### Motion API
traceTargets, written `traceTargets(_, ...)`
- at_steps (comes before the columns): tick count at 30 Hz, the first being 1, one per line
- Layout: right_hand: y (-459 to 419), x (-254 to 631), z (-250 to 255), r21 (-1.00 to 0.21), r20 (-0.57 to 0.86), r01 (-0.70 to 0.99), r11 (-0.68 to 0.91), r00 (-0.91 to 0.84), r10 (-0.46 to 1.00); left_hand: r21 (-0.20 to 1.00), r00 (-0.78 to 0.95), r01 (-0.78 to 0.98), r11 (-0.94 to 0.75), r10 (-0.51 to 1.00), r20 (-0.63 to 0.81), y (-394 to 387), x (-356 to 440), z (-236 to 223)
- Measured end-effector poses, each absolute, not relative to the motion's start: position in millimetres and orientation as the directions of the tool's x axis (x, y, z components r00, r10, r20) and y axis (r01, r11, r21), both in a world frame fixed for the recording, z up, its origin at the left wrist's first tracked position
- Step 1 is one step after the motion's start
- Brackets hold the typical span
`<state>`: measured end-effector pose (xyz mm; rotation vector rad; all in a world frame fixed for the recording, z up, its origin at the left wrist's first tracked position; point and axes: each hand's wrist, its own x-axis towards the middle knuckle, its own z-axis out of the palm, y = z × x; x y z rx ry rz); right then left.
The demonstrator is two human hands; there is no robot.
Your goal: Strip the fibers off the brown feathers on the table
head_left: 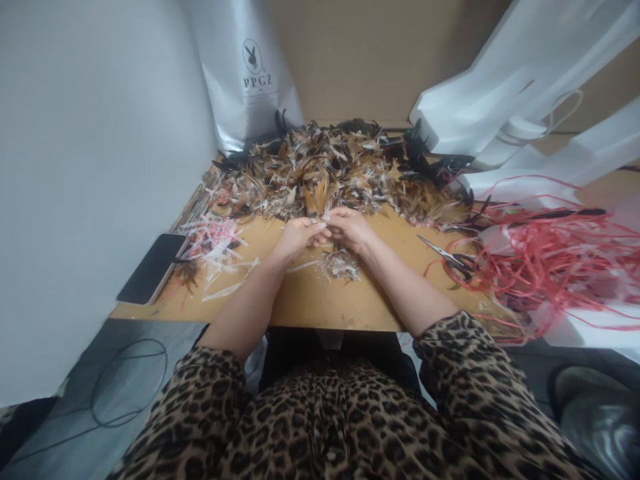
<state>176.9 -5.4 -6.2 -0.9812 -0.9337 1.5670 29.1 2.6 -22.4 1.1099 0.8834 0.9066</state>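
Observation:
My left hand (301, 236) and my right hand (350, 229) meet over the middle of the table, fingertips pinched together. Between them a small bunch of brown feathers (317, 197) stands upright, its lower ends hidden by my fingers. Right behind it spreads a wide heap of brown, white and black feathers (360, 163). On the wood just below my hands lies a small pile of whitish feather scraps (341, 265). Pale strips (233, 285) lie left of that pile.
A phone (153, 269) rests at the table's left edge, beside pink and white strips (215, 237). To the right lie scissors (447, 255) and a tangle of red string (565, 260). A silver bag (250, 100) stands behind the heap, white boxes (465, 107) at the back right.

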Motion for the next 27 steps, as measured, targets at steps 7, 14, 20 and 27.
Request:
traceTargets(7, 2.8, 194.8, -2.1, -0.994, 0.055, -0.089, 0.065, 0.109, 0.993, 0.952, 0.237, -0.273, 0.136, 0.969, -0.07, 7.5, 26.1, -20.9)
traceTargets(14, 16.4, 227.8, -4.2, -0.961, 0.273, 0.148, 0.235, 0.334, 0.902, 0.893, 0.073, -0.443, 0.08, 0.996, -0.053, 13.2, 23.1, -19.5)
traceTargets(20, 17.8, 226.8, -7.0, -0.853, 0.375, 0.446, 0.271, 0.161, 0.913, 0.88, 0.014, -0.47, 0.066, 0.998, -0.067, 13.9, 22.1, -18.6)
traceTargets(27, 9.2, 207.1, 0.1, -0.261, 0.365, 0.916, 0.306, -0.2, 0.909, 0.87, 0.034, -0.489, 0.07, 0.998, -0.061, 12.9, 22.4, -19.5)
